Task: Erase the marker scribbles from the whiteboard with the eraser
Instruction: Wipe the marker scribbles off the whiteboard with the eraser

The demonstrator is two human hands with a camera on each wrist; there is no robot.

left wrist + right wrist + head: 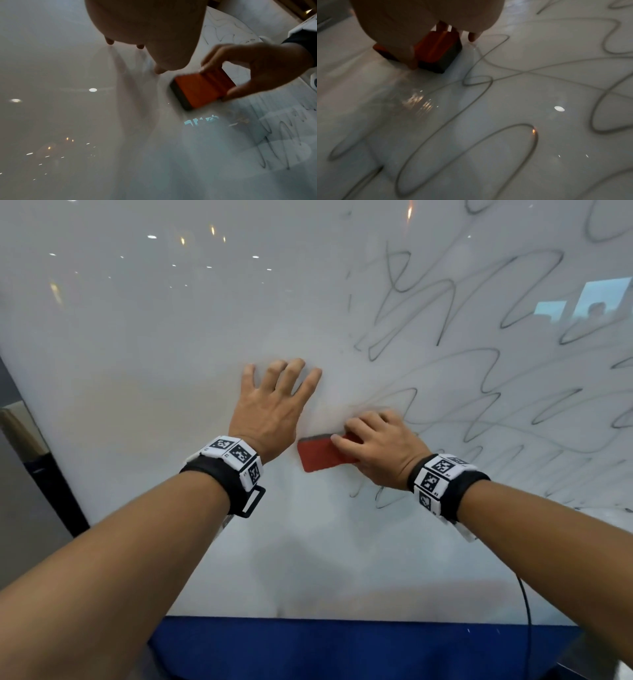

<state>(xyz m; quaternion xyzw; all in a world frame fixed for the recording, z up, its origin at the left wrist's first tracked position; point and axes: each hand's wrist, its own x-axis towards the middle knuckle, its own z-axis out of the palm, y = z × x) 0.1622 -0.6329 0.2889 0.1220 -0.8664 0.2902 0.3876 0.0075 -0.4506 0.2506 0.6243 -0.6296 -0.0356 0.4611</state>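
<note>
A glossy whiteboard (144,344) fills the head view, bare on its left half. Dark marker scribbles (479,364) loop across its right half and show close up as scribbles (488,135) in the right wrist view. My right hand (373,446) grips a red eraser (320,455) with a dark felt underside and holds it against the board at the scribbles' left edge. In the wrist views the eraser (202,88) (440,51) sits felt-down on the board. My left hand (274,402) lies with straight, spread fingers on the bare board just left of the eraser.
A blue band (342,645) runs under the board's bottom edge. A black cable (527,611) hangs at the lower right. A dark frame edge (54,481) borders the board on the left. Ceiling lights and a window reflect in the glossy surface.
</note>
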